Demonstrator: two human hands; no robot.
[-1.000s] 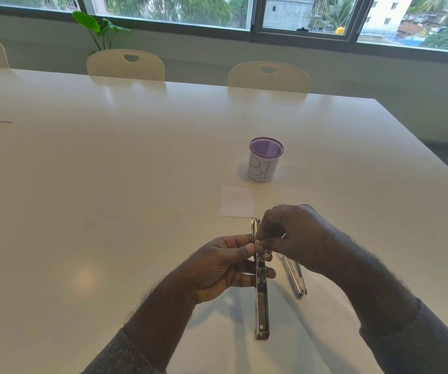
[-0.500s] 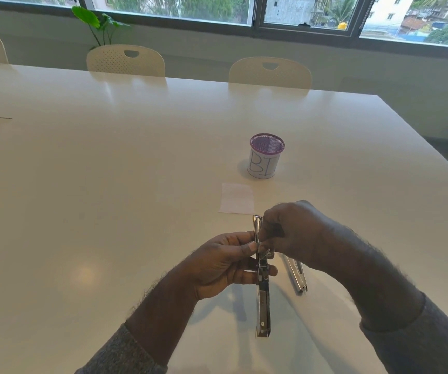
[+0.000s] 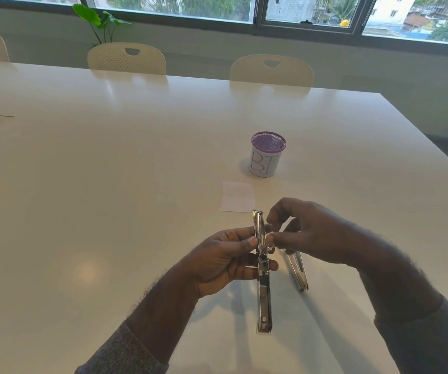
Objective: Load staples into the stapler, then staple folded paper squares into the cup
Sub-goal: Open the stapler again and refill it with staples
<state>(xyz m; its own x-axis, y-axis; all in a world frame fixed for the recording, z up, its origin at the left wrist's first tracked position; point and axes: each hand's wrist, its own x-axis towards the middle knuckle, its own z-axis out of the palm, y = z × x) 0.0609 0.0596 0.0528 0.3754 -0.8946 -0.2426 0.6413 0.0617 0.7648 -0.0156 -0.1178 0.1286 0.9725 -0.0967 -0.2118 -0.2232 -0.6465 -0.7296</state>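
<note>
- since the frame a second ago, the right hand (image 3: 317,236) has loosened from a closed cluster over the stapler (image 3: 263,268); its fingers (image 3: 276,215) now arch apart, with thumb and one fingertip drawn together beside the rail's upper half. whether they pinch a strip of staples is too small to tell.
- left hand (image 3: 225,263) grips the opened stapler at mid-length, thumb (image 3: 244,242) pressed on the near-left side, other fingers curled round from behind.
- the stapler is held above the table, its chrome magazine rail running from far to near, the near end hanging free below the hand.
- a second chrome arm (image 3: 297,271), apparently the stapler's other half, slants just right of the rail, under the right hand.
- just beyond the hands, a folded white paper square (image 3: 237,197) lies flat on the white table (image 3: 109,184).
- farther and slightly right stands the purple mesh cup (image 3: 267,153), wrapped in a white label with blue letters.
- grey sleeves (image 3: 125,354) cover both forearms.
</note>
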